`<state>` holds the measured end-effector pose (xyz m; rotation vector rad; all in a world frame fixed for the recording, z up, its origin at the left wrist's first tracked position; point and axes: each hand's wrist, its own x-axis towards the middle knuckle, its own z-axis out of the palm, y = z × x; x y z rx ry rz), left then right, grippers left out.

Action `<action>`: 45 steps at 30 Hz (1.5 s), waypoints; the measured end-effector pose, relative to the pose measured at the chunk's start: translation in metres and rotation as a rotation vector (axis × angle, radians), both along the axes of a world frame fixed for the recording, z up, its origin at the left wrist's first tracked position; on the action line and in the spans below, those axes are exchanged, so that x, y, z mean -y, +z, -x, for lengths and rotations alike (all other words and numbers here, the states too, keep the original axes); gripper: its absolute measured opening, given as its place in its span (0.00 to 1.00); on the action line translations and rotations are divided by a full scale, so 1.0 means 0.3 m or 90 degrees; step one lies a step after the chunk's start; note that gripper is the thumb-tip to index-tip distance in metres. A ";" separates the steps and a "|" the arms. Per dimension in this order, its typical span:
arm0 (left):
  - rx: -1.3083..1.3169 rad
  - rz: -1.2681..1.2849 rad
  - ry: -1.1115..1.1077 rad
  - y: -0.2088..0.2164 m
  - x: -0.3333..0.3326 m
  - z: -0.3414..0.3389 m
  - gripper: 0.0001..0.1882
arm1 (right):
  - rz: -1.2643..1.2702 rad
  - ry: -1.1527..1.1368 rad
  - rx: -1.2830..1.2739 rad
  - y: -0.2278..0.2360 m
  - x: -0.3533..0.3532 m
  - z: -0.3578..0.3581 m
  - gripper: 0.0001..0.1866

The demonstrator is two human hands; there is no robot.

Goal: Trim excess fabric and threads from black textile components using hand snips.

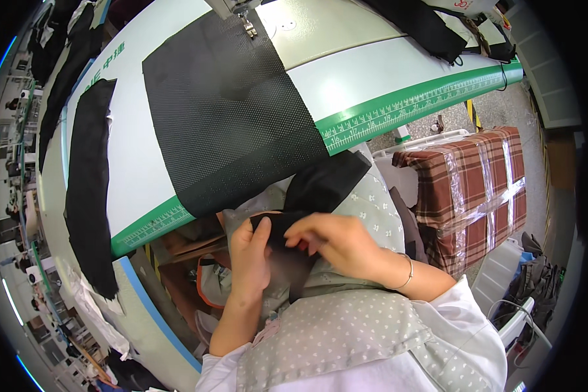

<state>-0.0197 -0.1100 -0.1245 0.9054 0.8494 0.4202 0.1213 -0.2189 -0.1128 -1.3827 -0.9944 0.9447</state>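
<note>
Head view: left hand (249, 256) pinches black cloth (277, 228). Right hand (338, 240) curls at its right side; pinching or not, I can't tell.

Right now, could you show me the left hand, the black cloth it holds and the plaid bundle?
Left hand (250, 256): head view, middle of the hand.
Black cloth (277, 228): head view, the held part.
Plaid bundle (473, 183): head view, middle of its taped cover.

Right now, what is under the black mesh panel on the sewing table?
The white tabletop and its green ruler edge show on both sides of the panel; the stretch beneath and anything lying there are covered.
</note>
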 end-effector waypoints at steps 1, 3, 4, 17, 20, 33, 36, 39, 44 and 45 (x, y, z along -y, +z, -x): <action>-0.018 -0.049 0.010 0.002 -0.002 0.006 0.11 | 0.045 -0.037 -0.084 -0.010 0.003 -0.017 0.11; -0.031 -0.073 -0.005 0.007 -0.011 0.007 0.10 | 0.005 -0.087 -0.100 -0.064 -0.015 -0.065 0.11; -0.025 -0.088 -0.011 0.025 -0.010 0.001 0.10 | 0.014 -0.081 -0.145 -0.078 -0.025 -0.081 0.10; -0.011 -0.147 -0.010 0.015 -0.010 -0.012 0.06 | 0.070 0.018 -0.276 -0.048 0.001 -0.099 0.04; -0.039 -0.128 -0.059 0.026 0.003 -0.042 0.10 | 0.107 0.002 -0.184 -0.043 0.009 -0.110 0.04; -0.059 -0.066 0.033 0.003 0.030 -0.069 0.09 | -0.008 -0.222 0.056 -0.032 -0.002 -0.074 0.08; -0.062 -0.056 0.066 -0.001 0.030 -0.069 0.10 | -0.084 -0.233 0.172 -0.033 0.019 -0.061 0.08; -0.060 -0.046 0.077 -0.007 0.031 -0.068 0.10 | 0.166 -0.001 -0.214 0.050 0.049 -0.040 0.10; -0.092 -0.042 0.049 -0.004 0.030 -0.070 0.08 | 0.255 0.161 -0.411 0.020 0.019 -0.043 0.19; -0.094 -0.039 0.045 -0.001 0.033 -0.071 0.08 | 0.248 0.183 -0.455 0.012 0.016 -0.045 0.19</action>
